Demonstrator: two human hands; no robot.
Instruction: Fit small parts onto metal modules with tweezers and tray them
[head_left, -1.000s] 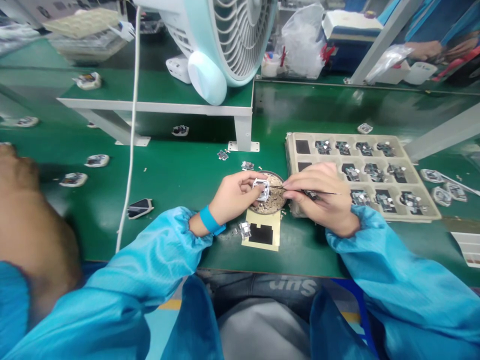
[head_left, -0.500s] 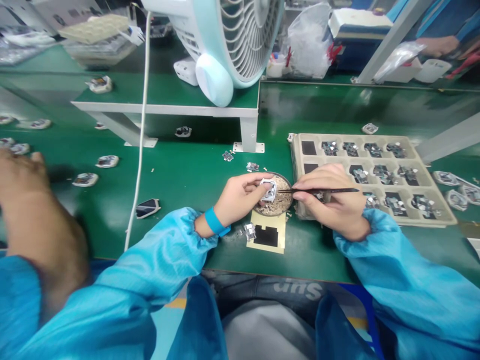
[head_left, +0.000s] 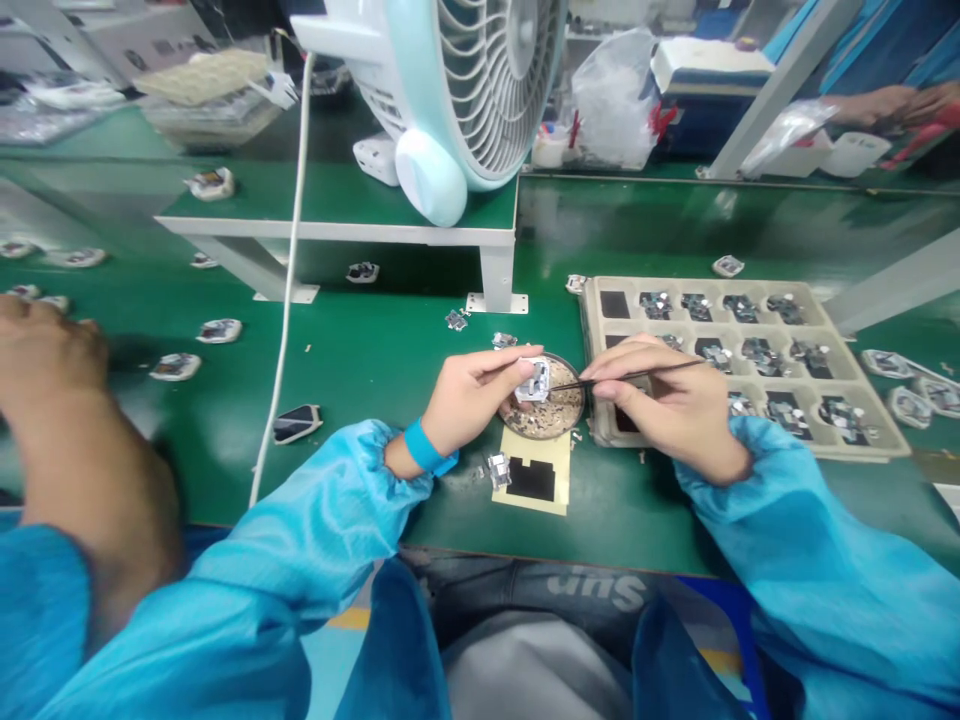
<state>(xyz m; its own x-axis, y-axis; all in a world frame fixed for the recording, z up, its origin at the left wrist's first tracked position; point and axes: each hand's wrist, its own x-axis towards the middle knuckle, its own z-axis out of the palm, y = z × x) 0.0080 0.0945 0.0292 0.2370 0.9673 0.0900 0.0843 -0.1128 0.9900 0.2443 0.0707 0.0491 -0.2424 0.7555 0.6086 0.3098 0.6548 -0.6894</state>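
Between its thumb and fingers, my left hand [head_left: 474, 398] grips a small white device housing [head_left: 533, 381] with electronic parts inside. My right hand [head_left: 664, 392] is closed on dark tweezers [head_left: 637, 375], whose tips reach the right edge of the housing. Under both lies a round dish [head_left: 559, 418] filled with tiny pale bits. A cream sheet with a black adhesive piece [head_left: 531, 481] lies just in front of the dish. At that sheet's left corner sits a small circuit board [head_left: 499, 469].
Right of the dish is a beige compartment tray [head_left: 832, 445] holding several circuit boards. A fan [head_left: 431, 100] stands on a raised shelf [head_left: 337, 231], with a white cable [head_left: 289, 270] hanging down left. Several housings [head_left: 176, 366] lie left, near another person's arm [head_left: 82, 430].
The tweezers' tips have shifted slightly left and down against the housing, which my left hand still holds. The whole view has tilted a little.
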